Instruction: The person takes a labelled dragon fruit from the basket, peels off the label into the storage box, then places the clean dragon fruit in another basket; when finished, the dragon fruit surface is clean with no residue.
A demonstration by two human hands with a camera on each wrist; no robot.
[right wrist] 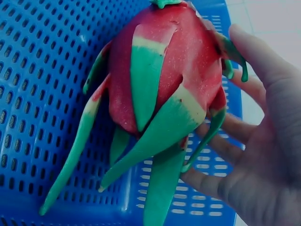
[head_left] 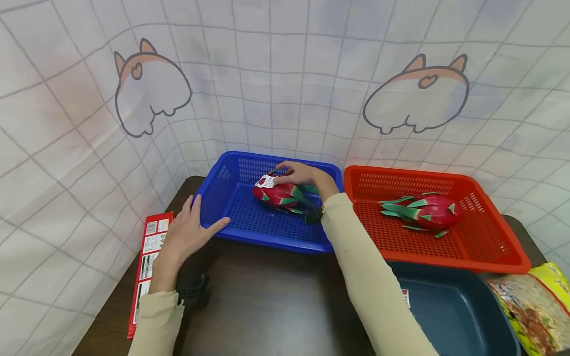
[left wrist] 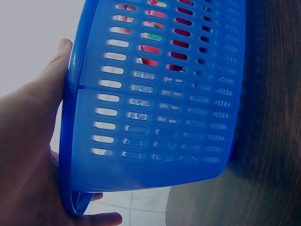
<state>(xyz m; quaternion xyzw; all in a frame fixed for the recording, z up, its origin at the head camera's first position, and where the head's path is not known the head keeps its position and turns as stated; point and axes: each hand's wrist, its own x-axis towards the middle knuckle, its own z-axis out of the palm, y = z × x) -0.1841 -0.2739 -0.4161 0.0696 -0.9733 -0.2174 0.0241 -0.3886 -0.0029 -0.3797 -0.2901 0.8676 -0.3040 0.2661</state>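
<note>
A red dragon fruit (head_left: pixel 279 194) with green scales and a white sticker (head_left: pixel 267 181) lies in a blue perforated basket (head_left: pixel 271 241). My right hand (head_left: pixel 303 174) is at its far side. In the right wrist view the fingers of this hand (right wrist: pixel 268 146) spread loosely along one side of the fruit (right wrist: pixel 162 89), and the palm stands off it. My left hand (head_left: pixel 187 232) rests at the basket's near left corner. Its fingers lie fairly straight along the left side and its thumb points along the front. Through the slots of the basket wall (left wrist: pixel 155 103), red fruit shows in the left wrist view.
To the right, a red basket (head_left: pixel 427 259) holds another dragon fruit (head_left: pixel 438 211). Before it stands a dark blue bin (head_left: pixel 450 306), beside a yellow food bag (head_left: pixel 534 306). A red-and-white packet (head_left: pixel 149 262) lies at the table's left edge. A checked curtain (head_left: pixel 285 89) hangs behind.
</note>
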